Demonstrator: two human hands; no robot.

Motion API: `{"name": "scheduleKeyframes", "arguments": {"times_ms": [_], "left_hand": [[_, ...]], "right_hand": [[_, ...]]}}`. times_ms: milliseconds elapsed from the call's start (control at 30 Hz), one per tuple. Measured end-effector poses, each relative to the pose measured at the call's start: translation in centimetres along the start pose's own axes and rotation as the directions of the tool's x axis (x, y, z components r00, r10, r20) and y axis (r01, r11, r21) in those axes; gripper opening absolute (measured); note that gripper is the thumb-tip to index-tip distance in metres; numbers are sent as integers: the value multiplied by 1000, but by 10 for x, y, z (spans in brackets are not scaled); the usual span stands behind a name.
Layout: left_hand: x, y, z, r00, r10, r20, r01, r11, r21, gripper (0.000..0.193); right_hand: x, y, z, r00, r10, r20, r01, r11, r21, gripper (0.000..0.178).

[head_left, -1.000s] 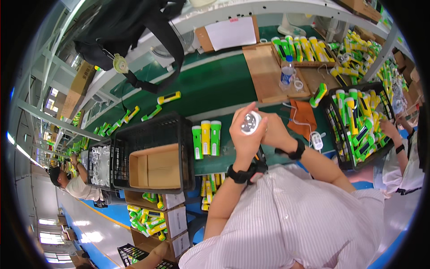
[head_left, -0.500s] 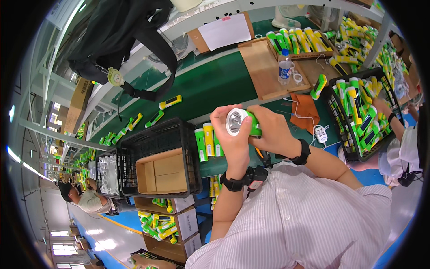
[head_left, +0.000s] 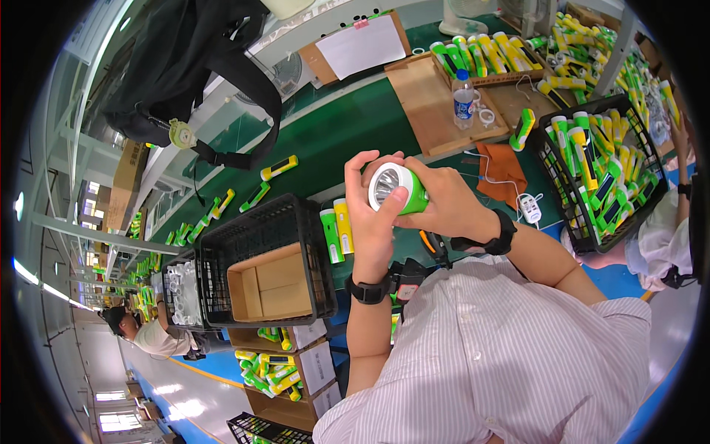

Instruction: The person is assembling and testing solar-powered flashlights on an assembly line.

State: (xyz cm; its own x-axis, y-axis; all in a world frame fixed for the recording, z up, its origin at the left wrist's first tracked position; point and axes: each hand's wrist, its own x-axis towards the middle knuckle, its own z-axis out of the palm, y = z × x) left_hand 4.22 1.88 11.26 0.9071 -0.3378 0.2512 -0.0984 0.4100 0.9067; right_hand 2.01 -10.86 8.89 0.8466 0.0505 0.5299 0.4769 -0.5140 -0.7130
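A green flashlight (head_left: pixel 417 194) with a white rim is in my hands, its lens facing left and toward me. My left hand (head_left: pixel 372 222) curls around the rim with the thumb pressed on its edge. The green body sits in the grasp of my right hand (head_left: pixel 457 198), which hides most of it. Left of my left hand, a green flashlight (head_left: pixel 330 238) and a yellow flashlight (head_left: pixel 344 228) stand side by side on the bench. A tool with orange and black handles (head_left: pixel 435 248) lies below my right wrist.
A black crate (head_left: pixel 322 296) holding a cardboard box (head_left: pixel 270 285) stands left. A crate of flashlights (head_left: pixel 584 240) is at right, beside a co-worker's arm (head_left: pixel 682 148). Behind are a water bottle (head_left: pixel 463 103), an orange cloth (head_left: pixel 504 172) and a white power strip (head_left: pixel 530 210). A black bag (head_left: pixel 174 66) hangs upper left.
The flashlight has turned slightly, showing more green body, and my left thumb has shifted along its rim. The co-worker's hand at right has moved up out of the crate.
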Motion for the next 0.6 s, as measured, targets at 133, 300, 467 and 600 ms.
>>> {"name": "scheduleKeyframes", "arguments": {"times_ms": [133, 300, 467, 600], "left_hand": [[8, 2, -9, 994, 41, 99, -44, 999, 26, 60], [21, -1, -16, 962, 73, 261, -84, 996, 29, 64], [33, -4, -21, 876, 124, 466, -163, 986, 45, 71], [36, -1, -12, 863, 83, 498, -112, 993, 29, 68]], "right_hand": [[2, -2, -1, 999, -32, 41, 24, 982, 189, 66], [2, -3, -7, 990, 2, 142, -51, 939, 340, 60], [5, -6, -14, 935, 10, 354, -182, 871, 456, 57], [4, 5, -13, 886, 22, 463, -358, 666, 654, 68]]}}
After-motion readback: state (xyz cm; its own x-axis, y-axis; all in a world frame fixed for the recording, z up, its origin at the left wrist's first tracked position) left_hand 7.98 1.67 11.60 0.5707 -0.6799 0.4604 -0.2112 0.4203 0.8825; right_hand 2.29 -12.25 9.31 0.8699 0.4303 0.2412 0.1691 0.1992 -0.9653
